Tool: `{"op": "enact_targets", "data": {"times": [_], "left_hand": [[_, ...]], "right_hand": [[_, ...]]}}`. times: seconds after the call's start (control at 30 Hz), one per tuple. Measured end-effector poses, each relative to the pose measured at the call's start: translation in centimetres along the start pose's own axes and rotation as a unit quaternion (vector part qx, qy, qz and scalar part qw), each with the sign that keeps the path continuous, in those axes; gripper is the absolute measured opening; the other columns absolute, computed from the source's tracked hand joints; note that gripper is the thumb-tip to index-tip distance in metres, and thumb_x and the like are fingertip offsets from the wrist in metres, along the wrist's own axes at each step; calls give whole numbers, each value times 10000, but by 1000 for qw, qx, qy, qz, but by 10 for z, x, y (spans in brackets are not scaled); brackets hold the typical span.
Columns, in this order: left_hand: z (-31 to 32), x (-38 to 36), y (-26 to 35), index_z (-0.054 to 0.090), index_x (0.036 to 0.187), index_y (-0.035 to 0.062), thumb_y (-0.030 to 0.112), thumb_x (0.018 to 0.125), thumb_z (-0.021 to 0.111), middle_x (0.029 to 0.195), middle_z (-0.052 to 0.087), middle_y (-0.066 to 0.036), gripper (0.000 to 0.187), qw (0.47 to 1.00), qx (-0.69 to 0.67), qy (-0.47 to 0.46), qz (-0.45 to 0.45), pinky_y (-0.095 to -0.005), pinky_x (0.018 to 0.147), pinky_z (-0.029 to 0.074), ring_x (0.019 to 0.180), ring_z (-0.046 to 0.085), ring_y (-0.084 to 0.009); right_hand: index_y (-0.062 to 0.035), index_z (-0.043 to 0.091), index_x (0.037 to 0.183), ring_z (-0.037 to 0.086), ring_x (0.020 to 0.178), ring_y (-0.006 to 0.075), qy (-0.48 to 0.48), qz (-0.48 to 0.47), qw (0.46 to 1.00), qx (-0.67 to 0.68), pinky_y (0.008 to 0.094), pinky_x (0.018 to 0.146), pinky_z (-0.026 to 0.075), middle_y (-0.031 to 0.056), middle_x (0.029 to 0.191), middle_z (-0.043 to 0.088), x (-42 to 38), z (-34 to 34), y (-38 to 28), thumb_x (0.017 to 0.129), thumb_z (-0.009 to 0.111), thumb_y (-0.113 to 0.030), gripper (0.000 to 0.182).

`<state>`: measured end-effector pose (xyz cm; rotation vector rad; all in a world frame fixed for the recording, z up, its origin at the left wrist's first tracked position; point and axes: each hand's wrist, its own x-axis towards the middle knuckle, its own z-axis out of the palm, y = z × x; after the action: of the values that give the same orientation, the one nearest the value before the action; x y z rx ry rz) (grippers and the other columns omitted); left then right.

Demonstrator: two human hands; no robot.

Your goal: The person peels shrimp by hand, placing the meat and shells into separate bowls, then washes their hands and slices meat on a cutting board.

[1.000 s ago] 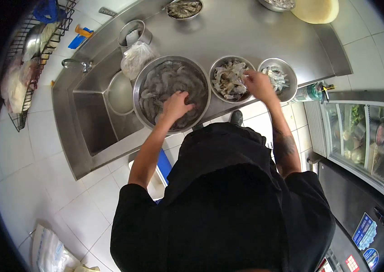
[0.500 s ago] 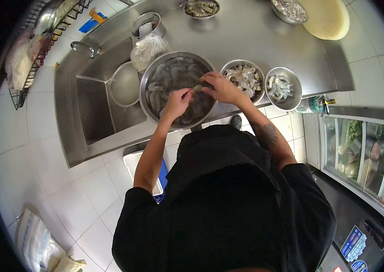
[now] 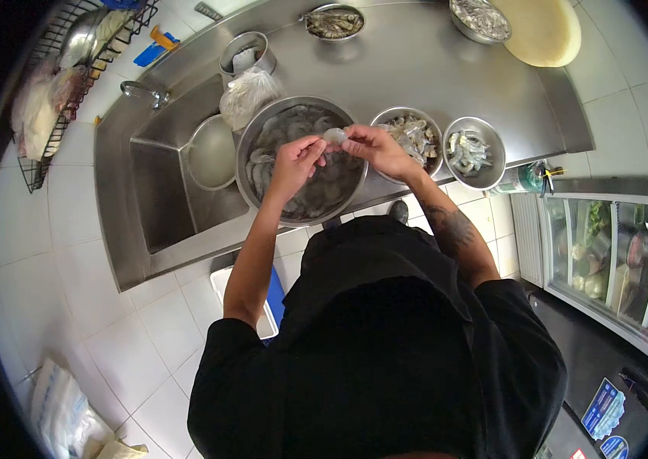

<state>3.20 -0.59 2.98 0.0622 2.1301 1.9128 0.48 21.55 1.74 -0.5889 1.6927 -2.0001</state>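
the person's two hands work close together above the big bowl point(image 3: 251, 195), near its far right rim, with one pale, curved shrimp point(image 3: 335, 136) held up between them. the left hand point(image 3: 299, 164) has its thumb and fingertips pinched on the left end of the shrimp, the other fingers curled in. the right hand point(image 3: 377, 148) is clamped on the right end, thumb against fingers. a small gap lies between the hands, and the shrimp bridges it.

a grey heap point(image 3: 293, 122) of shrimp lies in the big bowl, partly hidden by the left hand. just right of the big bowl is the shell bowl point(image 3: 408, 111), filled with shells point(image 3: 416, 138); the right hand and wrist cover part of it. farther right of the big bowl, the small bowl point(image 3: 494, 168) holds pale pieces point(image 3: 468, 151).

a tied bag point(image 3: 247, 98) sits against the big bowl's far left side, with a pot point(image 3: 267, 61) farther off that way. left of the big bowl is the sink point(image 3: 163, 199), with a round pan point(image 3: 213, 157) in it. well beyond the big bowl stands a bowl of dark shrimp point(image 3: 334, 21); far off to its right is a round board point(image 3: 542, 30).
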Motion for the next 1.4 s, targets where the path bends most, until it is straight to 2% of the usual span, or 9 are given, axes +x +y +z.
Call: {"op": "enact_targets", "data": {"times": [0.1,0.23,0.6,0.67,0.8,0.9,0.97,1.2,1.4], "left_hand": [[23,17,12,694,1110,38,239,953,651,814,678,-53,259,960,181,54,205,-263,593,471,680,595,-105],[51,50,17,698,1102,39,219,911,682,808,678,-126,263,950,198,-10,242,-317,642,497,661,616,-203],[131,78,-16,639,827,45,114,797,689,762,623,-147,90,843,381,1,380,-454,666,504,764,627,-353],[132,81,-21,668,833,44,116,796,699,744,630,-148,87,866,373,49,330,-432,654,511,742,633,-357],[114,91,-17,734,973,15,147,880,737,825,728,-64,162,984,136,43,106,-254,530,467,674,654,-89],[107,89,-17,681,1041,-30,103,886,731,836,708,-39,210,997,33,-43,52,-215,531,447,700,660,-89],[106,84,-11,651,1054,-29,66,882,727,880,699,-66,211,995,-39,-89,16,-219,542,455,722,668,-105],[99,71,10,660,1045,-39,33,885,702,893,679,-62,180,982,-137,-115,56,-234,598,528,759,691,-135],[71,73,9,711,1017,-51,49,866,737,875,730,-114,183,968,23,-243,51,-257,702,569,807,698,-133]], "right_hand": [[-13,634,1080,572,906,72,33,-4,993,-109,251,820,461,-1,952,660,-9,-24,10,1017,562,-157,173],[-16,669,918,636,677,205,143,-6,951,-273,343,623,478,142,750,646,-30,-34,-10,930,635,-183,171],[10,685,854,606,630,162,269,55,911,-306,329,615,486,97,679,661,-76,-70,15,929,610,-204,239],[11,687,850,585,642,133,260,80,920,-280,314,629,481,79,688,663,-85,-71,5,924,618,-203,237],[-3,697,936,643,724,200,213,89,924,-306,337,680,496,113,790,698,-95,-73,10,936,624,-244,252],[-29,679,1003,683,864,315,244,13,762,-599,384,745,517,169,945,694,-93,-73,20,919,646,-221,211],[-41,667,1063,658,922,375,247,-111,835,-479,422,763,513,187,1002,673,-83,-75,18,912,651,-193,215],[-25,669,952,634,790,359,136,-73,906,-393,420,676,494,175,841,629,-78,-75,-14,878,670,-114,116],[10,656,846,587,668,260,81,-72,922,-371,373,602,452,125,759,603,-83,-78,-26,855,678,-76,89]]}}
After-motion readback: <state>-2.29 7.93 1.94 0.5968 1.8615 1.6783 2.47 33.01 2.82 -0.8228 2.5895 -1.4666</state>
